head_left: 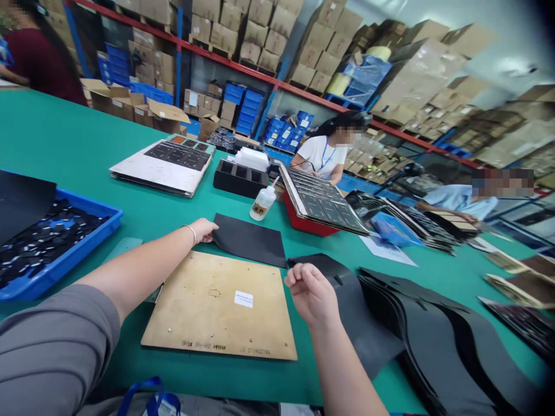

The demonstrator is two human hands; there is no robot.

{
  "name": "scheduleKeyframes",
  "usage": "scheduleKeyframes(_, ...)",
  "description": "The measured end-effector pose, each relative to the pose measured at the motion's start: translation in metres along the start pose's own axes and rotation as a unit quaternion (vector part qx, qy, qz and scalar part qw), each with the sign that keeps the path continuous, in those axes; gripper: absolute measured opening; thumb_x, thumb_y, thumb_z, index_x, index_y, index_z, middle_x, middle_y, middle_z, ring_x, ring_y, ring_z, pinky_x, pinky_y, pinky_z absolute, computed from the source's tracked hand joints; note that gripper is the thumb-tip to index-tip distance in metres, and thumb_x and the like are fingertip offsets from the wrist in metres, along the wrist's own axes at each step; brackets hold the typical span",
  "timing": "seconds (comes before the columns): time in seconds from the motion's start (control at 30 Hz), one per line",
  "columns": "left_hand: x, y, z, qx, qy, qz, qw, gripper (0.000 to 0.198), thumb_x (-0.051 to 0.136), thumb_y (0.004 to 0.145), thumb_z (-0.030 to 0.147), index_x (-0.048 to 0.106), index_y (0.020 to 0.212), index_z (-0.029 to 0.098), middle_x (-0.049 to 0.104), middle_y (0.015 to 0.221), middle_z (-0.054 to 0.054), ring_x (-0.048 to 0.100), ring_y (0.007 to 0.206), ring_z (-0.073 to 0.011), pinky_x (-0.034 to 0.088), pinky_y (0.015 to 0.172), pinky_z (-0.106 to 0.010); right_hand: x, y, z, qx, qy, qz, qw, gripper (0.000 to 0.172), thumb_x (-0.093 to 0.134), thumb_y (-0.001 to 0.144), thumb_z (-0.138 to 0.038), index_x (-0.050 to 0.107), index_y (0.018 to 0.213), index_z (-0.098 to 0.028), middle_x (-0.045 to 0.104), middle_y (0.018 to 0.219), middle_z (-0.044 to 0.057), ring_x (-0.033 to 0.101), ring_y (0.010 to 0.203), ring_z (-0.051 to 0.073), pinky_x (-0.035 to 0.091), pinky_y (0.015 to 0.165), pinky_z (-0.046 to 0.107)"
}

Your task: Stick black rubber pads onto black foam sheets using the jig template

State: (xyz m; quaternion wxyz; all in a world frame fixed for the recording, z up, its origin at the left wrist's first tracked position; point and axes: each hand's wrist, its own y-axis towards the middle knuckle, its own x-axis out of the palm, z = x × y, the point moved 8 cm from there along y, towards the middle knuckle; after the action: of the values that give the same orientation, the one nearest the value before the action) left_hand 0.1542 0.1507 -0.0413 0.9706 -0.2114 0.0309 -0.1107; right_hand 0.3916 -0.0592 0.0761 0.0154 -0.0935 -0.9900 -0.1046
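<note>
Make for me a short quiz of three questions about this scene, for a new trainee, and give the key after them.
1. True or false: the bracelet sits on the right wrist.
2. What lies in the blue tray? A: small black pieces. B: white labels. C: loose screws.
3. Which is nearer the right hand: the stack of black sheets or the white squeeze bottle?

Key:
1. False, it sits on the left wrist.
2. A.
3. The stack of black sheets.
</note>
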Motion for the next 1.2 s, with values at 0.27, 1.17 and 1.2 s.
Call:
scheduleKeyframes(0.27, 0.016, -0.015, 0.015, 0.088, 0.041, 0.036, 0.995, 0.023, 0.059, 0.083, 0.023, 0.057, 0.103, 0.012, 0.064, 0.096, -0.008, 0.061, 0.083, -0.0173, 0.051, 0.073, -0.032, -0.048, -0.06, 0.033, 0.06, 0.045, 0.076, 0.994, 0.037, 0.053, 0.082, -0.05, 0.043, 0.06, -0.021, 0.041, 0.062, -0.001, 0.045, 0.058, 0.014, 0.041, 0.054, 0.029)
scheduleKeyframes(1.17, -0.064, -0.22, -0.063, 0.226, 0.087, -0.003, 0.97, 0.035, 0.057, 0.082, 0.041, 0.057, 0.109, 0.018, 0.062, 0.117, -0.009, 0.057, 0.109, -0.0265, 0.047, 0.093, -0.038, -0.013, -0.066, 0.082, 0.123, -0.053, -0.021, 0.991, 0.044, 0.077, 0.065, -0.039, 0.064, 0.102, -0.02, 0.065, 0.11, 0.008, 0.058, 0.104, 0.029, 0.047, 0.092, 0.045)
scheduleKeyframes(1.2, -0.063, -0.224, -0.057, 0.237, 0.074, 0.006, 0.969, 0.039, 0.056, 0.082, 0.039, 0.053, 0.116, 0.019, 0.058, 0.123, -0.009, 0.054, 0.113, -0.0258, 0.046, 0.095, -0.037, -0.011, -0.067, 0.076, 0.125, -0.049, -0.016, 0.991, 0.045, 0.076, 0.066, -0.038, 0.062, 0.106, -0.021, 0.063, 0.113, 0.007, 0.057, 0.106, 0.029, 0.047, 0.092, 0.044)
